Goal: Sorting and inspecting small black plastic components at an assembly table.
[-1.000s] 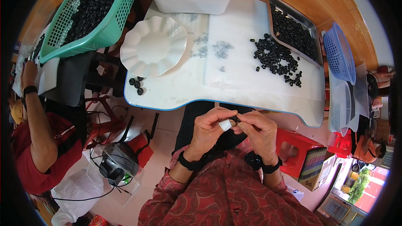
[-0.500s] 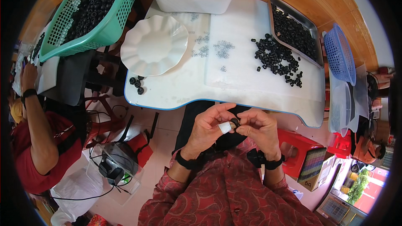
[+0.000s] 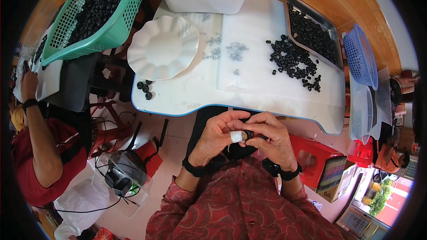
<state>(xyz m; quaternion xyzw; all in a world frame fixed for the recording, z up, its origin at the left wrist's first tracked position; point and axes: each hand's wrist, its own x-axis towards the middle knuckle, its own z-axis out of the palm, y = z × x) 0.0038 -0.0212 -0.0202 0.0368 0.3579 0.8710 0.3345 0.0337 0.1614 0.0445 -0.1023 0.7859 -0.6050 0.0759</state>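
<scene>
A brown cardboard box (image 3: pixel 334 186) with a dark grid-patterned face stands on the floor at near right, just beside a red plastic stool (image 3: pixel 311 160).

Red patterned shirt sleeves at the bottom of the frame, black wristbands on both wrists, white tape on the left hand (image 3: pixel 216 135) thumb.

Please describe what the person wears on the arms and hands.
Both forearms come out of dark red patterned sleeves. Each wrist has a black band: left hand, right hand. A white tape wrap covers one left finger. No gloves.
</scene>
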